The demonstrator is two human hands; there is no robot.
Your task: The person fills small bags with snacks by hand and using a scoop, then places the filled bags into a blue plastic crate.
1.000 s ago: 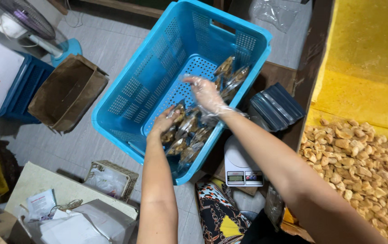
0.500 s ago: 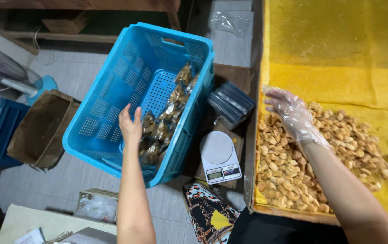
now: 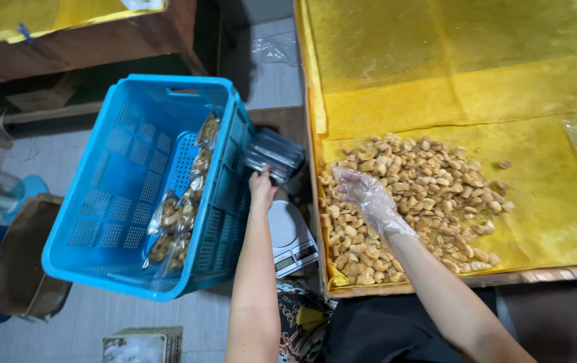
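Head view shows our gloved right hand point(image 3: 368, 199) spread open, fingers resting on the heap of pale nuts point(image 3: 413, 195) on the yellow sheet point(image 3: 504, 87). They look light, hard and loose, best scooped from under the fingertips. Our bare left hand point(image 3: 261, 188) reaches the stack of clear bags point(image 3: 274, 154) just beyond its fingers; its grip we cannot tell.

The gap between the blue crate point(image 3: 134, 181) and the yellow-lined tray point(image 3: 436, 87) is narrow and is crowded by a stack of clear plastic containers point(image 3: 274, 154) and a small white scale point(image 3: 290, 236). The left hand point(image 3: 261, 188) is wedged there, against the crate's wall. The near part of the tray is covered by a heap of nuts point(image 3: 409, 202); open yellow lining is left beyond it. The crate's floor is partly taken by packed bags point(image 3: 181, 208).
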